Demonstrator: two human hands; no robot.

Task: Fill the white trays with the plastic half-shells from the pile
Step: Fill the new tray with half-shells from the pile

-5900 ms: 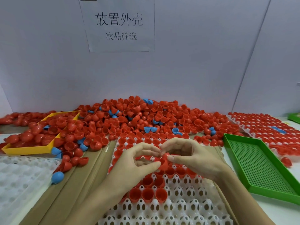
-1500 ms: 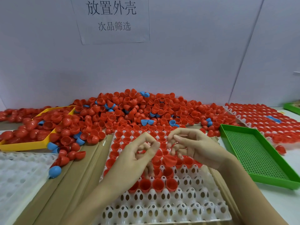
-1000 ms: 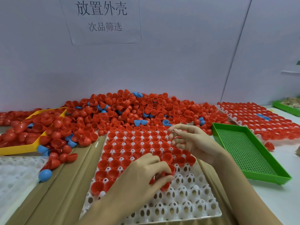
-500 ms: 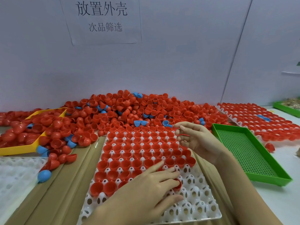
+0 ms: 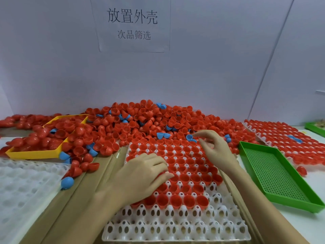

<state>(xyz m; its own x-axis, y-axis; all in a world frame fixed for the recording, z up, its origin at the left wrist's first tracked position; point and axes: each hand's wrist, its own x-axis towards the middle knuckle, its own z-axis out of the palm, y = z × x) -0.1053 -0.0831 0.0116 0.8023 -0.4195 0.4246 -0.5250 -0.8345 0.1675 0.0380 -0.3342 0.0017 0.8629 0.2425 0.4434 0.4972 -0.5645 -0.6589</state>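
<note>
Nearest the desk's front edge lies the white tray point(image 5: 175, 228), resting on brown cardboard point(image 5: 70, 199). Its two front rows of cups stand bare; from there back to its far edge the cups hold red half-shells point(image 5: 189, 200), open side up. The left hand point(image 5: 140, 175) lies palm down over the left part of the filled rows, fingers slightly bent, their tips touching the seated shells; whether it holds anything under the palm cannot be told. The right hand point(image 5: 213, 147) hovers over the tray's far right corner, fingers loosely curled and spread, thumb apart from them, gripping nothing that shows.

At the front left of the desk sits another white tray point(image 5: 22, 191), its cups bare. A blue shell point(image 5: 67, 183) lies on the cardboard just beside it. Toward the right edge a green perforated tray point(image 5: 274, 175) lies at a slant, with one red shell point(image 5: 301, 170) just beyond its right rim.

Farther back on the left, a yellow tray point(image 5: 33, 154) holds red shells heaped over its rim. Along the back edge, against the grey wall, spreads the pile point(image 5: 144, 124) of red half-shells with a few blue ones mixed in, reaching down to the near tray's far edge. At the back right a filled tray point(image 5: 284, 138) carries rows of red shells and a few blue. A paper sign point(image 5: 132, 23) with printed characters hangs on the wall above the pile.
</note>
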